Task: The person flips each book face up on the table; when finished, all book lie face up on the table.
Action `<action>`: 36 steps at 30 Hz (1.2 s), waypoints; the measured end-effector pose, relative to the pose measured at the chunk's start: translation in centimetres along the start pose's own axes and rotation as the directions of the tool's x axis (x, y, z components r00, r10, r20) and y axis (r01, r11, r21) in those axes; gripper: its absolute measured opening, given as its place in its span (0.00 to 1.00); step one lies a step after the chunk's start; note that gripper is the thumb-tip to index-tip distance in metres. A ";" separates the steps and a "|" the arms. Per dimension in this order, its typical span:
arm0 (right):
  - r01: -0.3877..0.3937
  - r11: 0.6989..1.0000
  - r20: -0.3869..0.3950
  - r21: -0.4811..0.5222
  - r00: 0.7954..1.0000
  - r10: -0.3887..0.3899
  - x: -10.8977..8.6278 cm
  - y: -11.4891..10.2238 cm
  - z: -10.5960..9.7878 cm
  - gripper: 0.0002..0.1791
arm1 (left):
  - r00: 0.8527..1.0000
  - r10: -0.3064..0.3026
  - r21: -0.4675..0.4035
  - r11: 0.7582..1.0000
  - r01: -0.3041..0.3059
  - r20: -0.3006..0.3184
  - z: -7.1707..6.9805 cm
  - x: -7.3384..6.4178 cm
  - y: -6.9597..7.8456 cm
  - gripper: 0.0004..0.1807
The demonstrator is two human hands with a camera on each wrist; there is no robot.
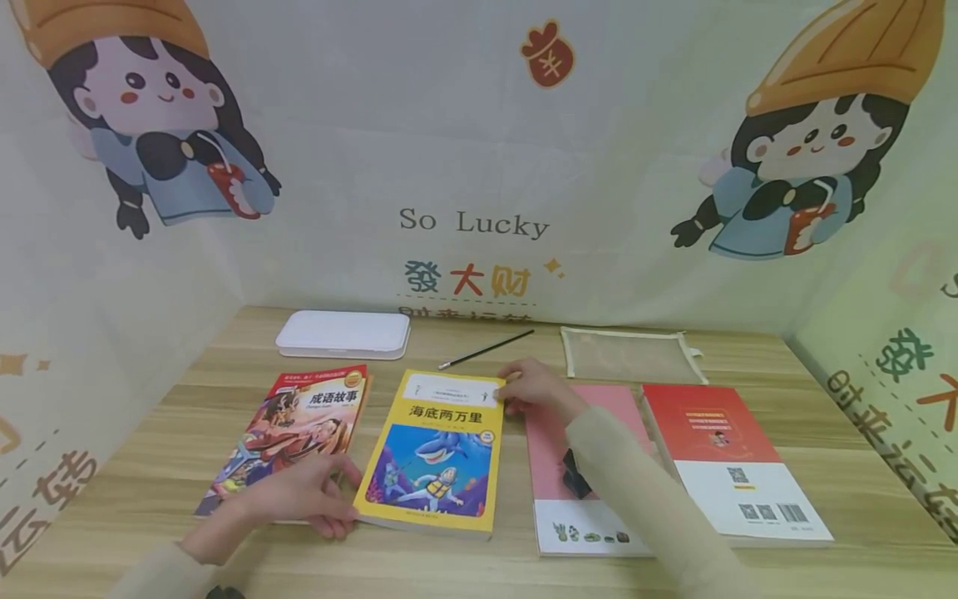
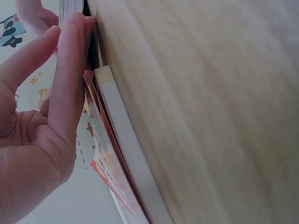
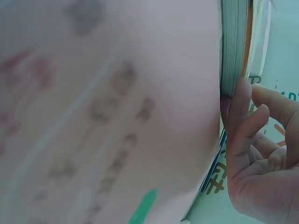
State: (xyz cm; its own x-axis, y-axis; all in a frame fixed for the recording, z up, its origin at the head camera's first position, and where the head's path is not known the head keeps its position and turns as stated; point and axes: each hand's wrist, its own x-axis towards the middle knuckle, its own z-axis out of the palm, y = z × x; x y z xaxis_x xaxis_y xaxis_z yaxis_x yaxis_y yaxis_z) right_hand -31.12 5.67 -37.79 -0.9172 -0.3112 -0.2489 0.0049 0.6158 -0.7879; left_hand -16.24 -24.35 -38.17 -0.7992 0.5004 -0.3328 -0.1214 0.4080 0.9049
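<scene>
A yellow-bordered book [image 1: 437,449] with a shark and a diver on its cover lies face up mid-table. My left hand [image 1: 303,495] pinches its lower left corner between thumb and fingers. At the upper right corner, my right hand [image 1: 542,399] holds the book by its edge. The left wrist view shows the page block [image 2: 71,6] at the fingertips of the left hand [image 2: 46,126]. In the right wrist view, the pages [image 3: 235,46] meet the fingers of the right hand [image 3: 261,158], one finger partly hidden below.
A red illustrated book [image 1: 299,424] lies left, partly behind the left hand. On the right are a pink-and-white book [image 1: 550,466], under the right forearm, and a red-and-white book [image 1: 737,466]. Behind are a white case [image 1: 343,334], a pencil [image 1: 486,349] and a mesh pouch [image 1: 632,358].
</scene>
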 end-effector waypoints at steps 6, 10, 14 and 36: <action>-0.037 0.999 -0.023 -0.007 0.999 0.037 0.5 -0.4 0.2 0.22 | 1.000 -0.008 0.014 1.000 0.008 -0.019 0.4 0.0 0.1 0.20; -0.061 0.998 -0.034 -0.005 0.998 0.061 0.6 -0.7 0.2 0.22 | 1.000 -0.020 0.008 1.000 0.020 -0.022 0.5 0.1 0.2 0.21; -0.069 0.998 -0.039 0.012 0.997 0.069 0.6 -0.7 0.2 0.23 | 1.000 -0.016 0.007 1.000 0.016 -0.019 0.5 0.2 0.3 0.20; 0.115 0.991 0.004 -0.061 0.993 -0.115 -1.7 1.1 -4.0 0.21 | 0.983 0.134 0.203 0.973 -0.106 -0.128 0.9 0.1 3.1 0.24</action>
State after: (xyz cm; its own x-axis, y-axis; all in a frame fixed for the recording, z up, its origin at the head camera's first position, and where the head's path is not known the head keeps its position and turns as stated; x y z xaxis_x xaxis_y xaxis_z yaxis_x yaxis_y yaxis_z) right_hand -31.11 9.77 -35.97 -0.9099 -0.3832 -0.1589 -0.1253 0.6189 -0.7754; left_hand -16.20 -22.36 -35.59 -0.8771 0.4485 -0.1719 0.0860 0.4987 0.8625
